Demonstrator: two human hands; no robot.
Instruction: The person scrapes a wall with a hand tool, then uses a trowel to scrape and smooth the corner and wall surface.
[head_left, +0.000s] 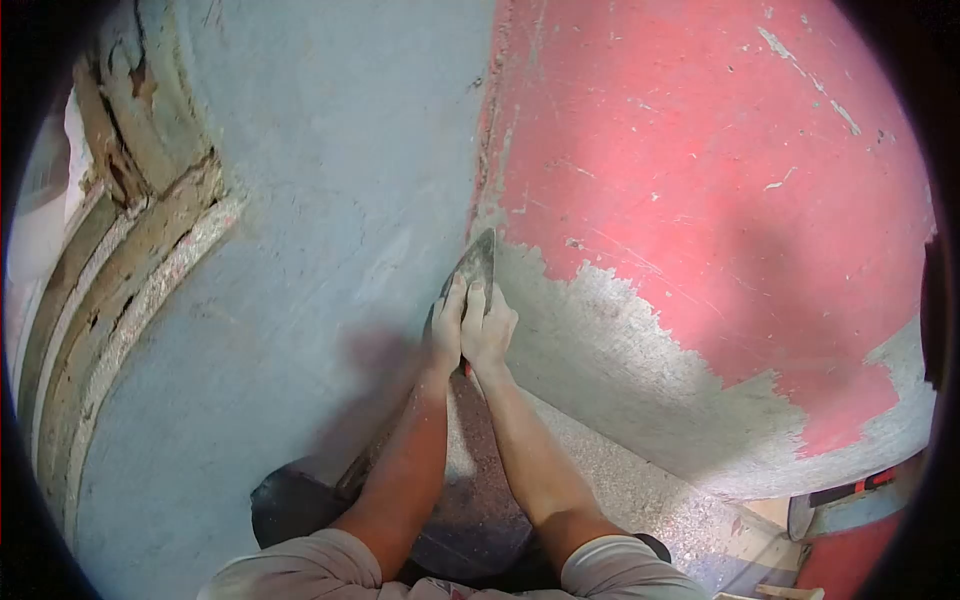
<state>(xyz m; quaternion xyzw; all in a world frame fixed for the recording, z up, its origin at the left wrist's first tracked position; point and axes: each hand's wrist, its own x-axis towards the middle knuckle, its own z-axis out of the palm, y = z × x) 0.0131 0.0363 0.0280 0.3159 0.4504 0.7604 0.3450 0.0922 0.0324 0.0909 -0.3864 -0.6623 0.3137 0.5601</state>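
Both my hands are closed on a pointed trowel (482, 254), its grey blade tip aimed up along the corner between two walls. My left hand (446, 322) presses against the blade's left side. Beside it, my right hand (488, 328) wraps the tool from the right. A small red bit shows below my hands; the handle is otherwise hidden. To the right, a curved wall carries red paint (650, 170), scratched and chipped. Below its ragged edge lies a bare grey patch (610, 375). The wall on the left (330, 150) is grey-blue.
At the far left stands a worn, curved wooden frame (150, 255). Pale flakes and dust cover the floor (600, 440) below the red wall. Lower right, pieces of wood (770, 515) and a red object (845, 560) lie close to the wall.
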